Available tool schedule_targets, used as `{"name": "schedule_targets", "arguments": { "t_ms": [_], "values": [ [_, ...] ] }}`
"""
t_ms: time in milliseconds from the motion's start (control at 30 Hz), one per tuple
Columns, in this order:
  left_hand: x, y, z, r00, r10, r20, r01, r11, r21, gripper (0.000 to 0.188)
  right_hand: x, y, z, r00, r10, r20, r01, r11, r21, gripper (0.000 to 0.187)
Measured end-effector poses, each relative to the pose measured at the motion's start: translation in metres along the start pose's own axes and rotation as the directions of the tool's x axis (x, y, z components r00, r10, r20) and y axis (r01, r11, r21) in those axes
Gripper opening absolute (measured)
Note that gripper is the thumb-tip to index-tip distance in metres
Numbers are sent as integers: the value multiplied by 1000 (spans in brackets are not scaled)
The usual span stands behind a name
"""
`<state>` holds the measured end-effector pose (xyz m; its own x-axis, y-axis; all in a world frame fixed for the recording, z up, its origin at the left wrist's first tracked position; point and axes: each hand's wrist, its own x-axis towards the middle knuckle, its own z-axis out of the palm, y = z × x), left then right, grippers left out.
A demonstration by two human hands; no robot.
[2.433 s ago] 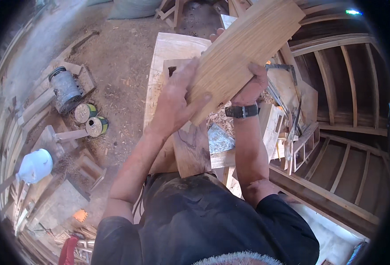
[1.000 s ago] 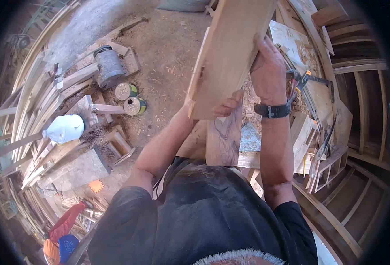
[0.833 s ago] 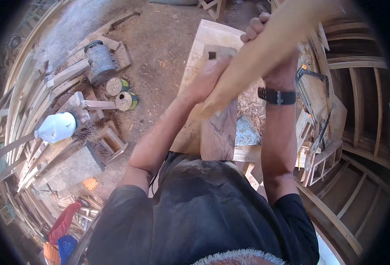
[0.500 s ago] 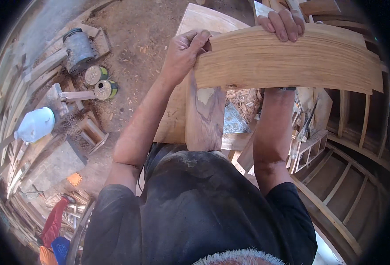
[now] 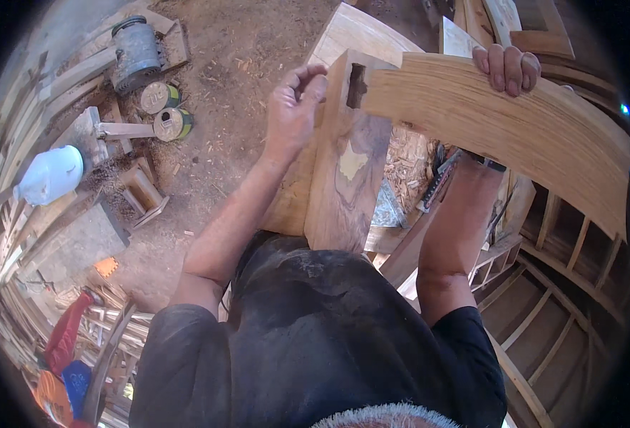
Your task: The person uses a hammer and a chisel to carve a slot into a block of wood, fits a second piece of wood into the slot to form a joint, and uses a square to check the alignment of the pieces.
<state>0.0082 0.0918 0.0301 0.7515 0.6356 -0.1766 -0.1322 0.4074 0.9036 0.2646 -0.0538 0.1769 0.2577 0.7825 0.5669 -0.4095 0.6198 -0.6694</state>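
Observation:
My right hand (image 5: 511, 70) grips the upper edge of a wide, curved wooden board (image 5: 497, 118) with long grain lines; the wrist passes behind the board. The board's left end lies beside a dark rectangular mortise (image 5: 357, 85) near the top of a wooden post (image 5: 347, 185). Whether that end touches the post or enters it, I cannot tell. The post stands upright in the picture, its near end at my waist, and has a pale patch on its face. Left of the mortise, my left hand (image 5: 293, 110) is closed with curled fingers; anything in them is hidden.
A pale plank (image 5: 361, 39) lies beyond the post. Wood shavings (image 5: 409, 160) lie beneath the board. On the floor at left are a grey metal canister (image 5: 135, 53), two cans (image 5: 172, 123) and a white jug (image 5: 51, 175). Slatted wooden framing (image 5: 543, 321) stands at right.
My left hand has let go of the board's left end, baring the mortise. The board has shifted right, its right end tilted downward, with my right hand still on it.

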Motion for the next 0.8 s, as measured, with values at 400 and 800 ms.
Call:
{"name": "schedule_targets", "arguments": {
  "t_ms": [400,800],
  "values": [
    [-20,-37,24,977,165,132,-186,968,171,53,5,34,-34,995,43,89,-46,998,37,30],
    [-25,-40,25,987,121,105,-139,972,190,56,20,35,-8,994,106,-23,-106,994,-9,30]
  ]
}}
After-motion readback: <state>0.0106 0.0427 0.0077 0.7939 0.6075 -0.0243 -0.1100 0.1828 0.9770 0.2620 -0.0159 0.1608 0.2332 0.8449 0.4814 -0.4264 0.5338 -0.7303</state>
